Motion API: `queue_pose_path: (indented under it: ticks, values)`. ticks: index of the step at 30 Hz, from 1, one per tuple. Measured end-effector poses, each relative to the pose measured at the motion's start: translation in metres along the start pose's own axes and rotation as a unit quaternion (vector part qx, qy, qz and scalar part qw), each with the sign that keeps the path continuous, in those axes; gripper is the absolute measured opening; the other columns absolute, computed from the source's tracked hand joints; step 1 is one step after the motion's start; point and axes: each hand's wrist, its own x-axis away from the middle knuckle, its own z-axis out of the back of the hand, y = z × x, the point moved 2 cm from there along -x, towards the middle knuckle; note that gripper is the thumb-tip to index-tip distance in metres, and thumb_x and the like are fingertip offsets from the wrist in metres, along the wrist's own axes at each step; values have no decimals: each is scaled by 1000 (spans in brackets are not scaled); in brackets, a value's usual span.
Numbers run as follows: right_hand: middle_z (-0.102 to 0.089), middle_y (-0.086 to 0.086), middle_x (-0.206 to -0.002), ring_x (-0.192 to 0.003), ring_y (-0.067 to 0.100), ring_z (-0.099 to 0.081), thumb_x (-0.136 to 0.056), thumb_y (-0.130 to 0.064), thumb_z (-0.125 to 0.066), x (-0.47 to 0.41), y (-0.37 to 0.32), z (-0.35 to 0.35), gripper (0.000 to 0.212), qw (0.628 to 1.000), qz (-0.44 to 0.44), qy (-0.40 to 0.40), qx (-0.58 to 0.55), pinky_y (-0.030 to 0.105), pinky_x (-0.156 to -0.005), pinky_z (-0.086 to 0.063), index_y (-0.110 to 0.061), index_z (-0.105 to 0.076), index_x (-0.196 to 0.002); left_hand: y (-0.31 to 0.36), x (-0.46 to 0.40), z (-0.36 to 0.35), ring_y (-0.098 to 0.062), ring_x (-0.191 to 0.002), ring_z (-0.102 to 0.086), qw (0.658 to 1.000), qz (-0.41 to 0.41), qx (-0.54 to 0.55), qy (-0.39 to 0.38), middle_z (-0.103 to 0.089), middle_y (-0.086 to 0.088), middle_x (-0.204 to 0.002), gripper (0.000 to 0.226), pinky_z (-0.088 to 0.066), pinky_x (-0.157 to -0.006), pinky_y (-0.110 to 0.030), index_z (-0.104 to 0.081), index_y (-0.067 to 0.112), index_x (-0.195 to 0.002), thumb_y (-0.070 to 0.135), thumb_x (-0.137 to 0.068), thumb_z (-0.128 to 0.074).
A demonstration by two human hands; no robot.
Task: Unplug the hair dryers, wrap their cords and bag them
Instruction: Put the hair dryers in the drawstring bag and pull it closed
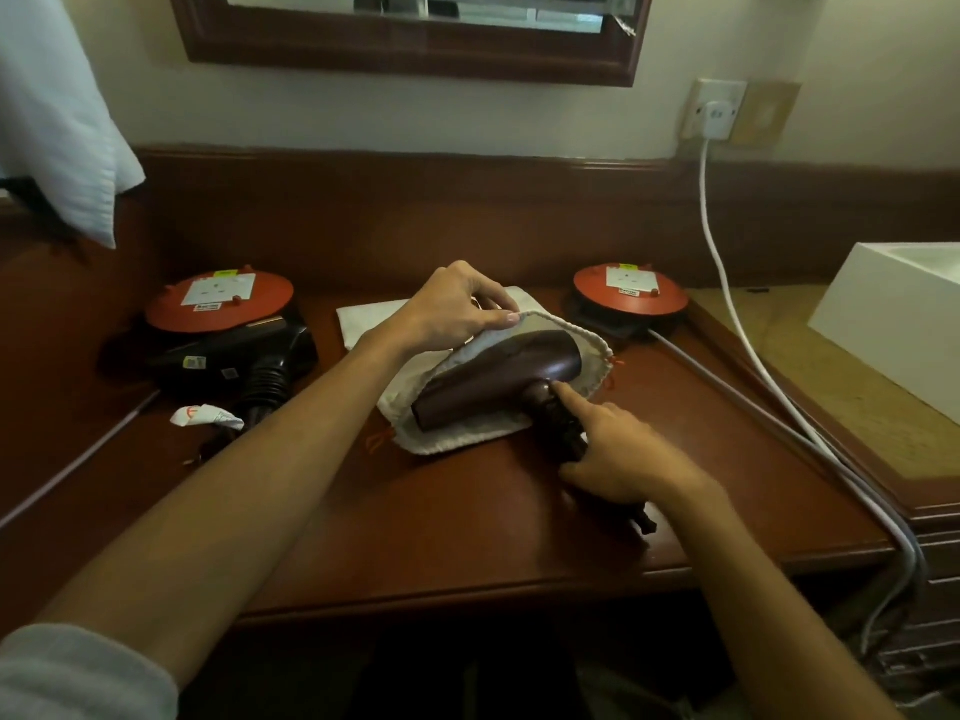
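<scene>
**Dryer half inside the bag**

Forearms fill the near view, the left sleeve (pixel 78 672) cut off at the corner. Right hand (pixel 618 459) grips the dryer (pixel 498 379) by its handle, index finger stretched to the body; the hand hides most of the handle, and the wrapped cord below it is too dark to make out. Left hand (pixel 457 304) pinches the upper rim of the bag (pixel 452 439), holding its mouth up over the barrel. Bag and dryer lie mid-desk (pixel 467 537), with bare wood toward the front edge. A second dryer (pixel 234 361) sits left, partly under a red reel (pixel 218 301). Another reel (pixel 631 291) stands right, near a white cable (pixel 727 283) plugged into the wall socket (pixel 714 111).
</scene>
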Motion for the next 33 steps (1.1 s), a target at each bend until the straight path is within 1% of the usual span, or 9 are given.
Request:
queue_pose_path:
  ticks: [5,8,13,16,20,22,25,29,33]
  values:
    - [-53,5,-145,-107,21,-62,-87,-4,-62,7,3,2,82,984,21,71,-160,30,-81,-55,-45,-34,-152,16,7,-11,-6,-93,-69,999,-33,-4,13,-74,16,-91,8,-54,-80,-24,-81,25,-95,30,-90,-78]
    - [-56,3,-133,-96,22,-66,-87,0,-61,2,-2,10,81,978,13,76,-193,29,-72,-57,-43,-37,-151,26,12,-10,-1,-83,-63,997,-63,-26,22,-64,25,-83,5,-43,-70,-15,-76,34,-94,30,-91,-77]
    - [-57,14,-131,-109,32,-64,-89,0,-58,-24,-30,21,69,973,-8,100,-209,44,-91,-58,-29,-43,-150,43,18,-7,0,-73,-61,994,-94,-45,29,-63,21,-80,13,-41,-65,-13,-81,19,-100,29,-92,-76]
    - [-57,8,-110,-105,29,-62,-91,-7,-60,-43,-42,29,57,972,-27,111,-204,42,-91,-57,-28,-52,-143,50,21,0,-8,-79,-65,993,-107,-50,24,-66,15,-81,16,-47,-67,-19,-81,16,-101,28,-93,-75]
    - [-58,11,-126,-106,27,-61,-86,-16,-69,-60,-31,32,61,952,-64,102,-282,40,-83,-58,-28,-51,-144,52,23,9,-7,-82,-67,991,-117,-55,24,-69,12,-84,17,-52,-70,-19,-81,16,-102,29,-93,-75]
    - [-56,10,-124,-99,21,-59,-84,-17,-75,-53,-22,26,68,940,-27,71,-332,33,-74,-56,-27,-47,-145,50,22,13,-8,-82,-69,991,-117,-43,44,-72,9,-85,16,-54,-71,-20,-81,16,-100,29,-93,-75]
    - [-49,3,-137,-110,15,-55,-80,-8,-80,-35,-14,8,87,945,76,31,-315,29,-92,-52,-25,-35,-152,46,19,16,-11,-81,-71,991,-112,-21,69,-74,5,-85,15,-56,-73,-21,-81,15,-98,28,-93,-76]
    - [-37,-1,-154,-140,17,-36,-83,-16,-81,-26,-6,-2,93,958,117,115,-235,18,-100,-31,-25,-26,-157,49,15,15,-11,-82,-72,990,-116,-8,77,-76,3,-87,14,-58,-73,-23,-81,14,-99,26,-93,-75]
    - [-49,8,-149,-130,27,-52,-90,-27,-73,-33,-7,-9,69,964,112,191,-146,29,-100,-45,-18,-39,-150,54,14,14,-12,-85,-73,989,-127,-8,73,-77,0,-91,15,-62,-78,-30,-81,14,-100,26,-94,-75]
